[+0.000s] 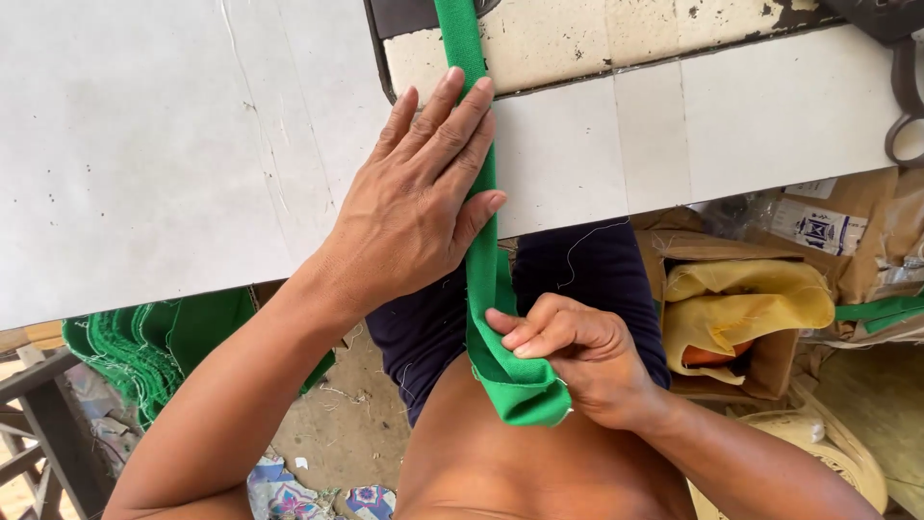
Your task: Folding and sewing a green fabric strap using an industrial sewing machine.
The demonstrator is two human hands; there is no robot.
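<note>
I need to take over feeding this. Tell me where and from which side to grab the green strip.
Probably grip the green strip at its folded lower end, which hangs free off the table edge, where the right hand already pinches it. Come from the right: the left hand lies flat over the strip on the tabletop, covering the left side.

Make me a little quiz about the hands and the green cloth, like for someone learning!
1. True or false: the left hand lies flat on the green strip on the white table.
2. Which hand pinches the strip's folded end below the table edge?
3. What colour is the cloth in the cardboard box at the right? A) yellow B) blue C) pink

Key:
1. True.
2. The right hand.
3. A, the yellow cloth.
</note>
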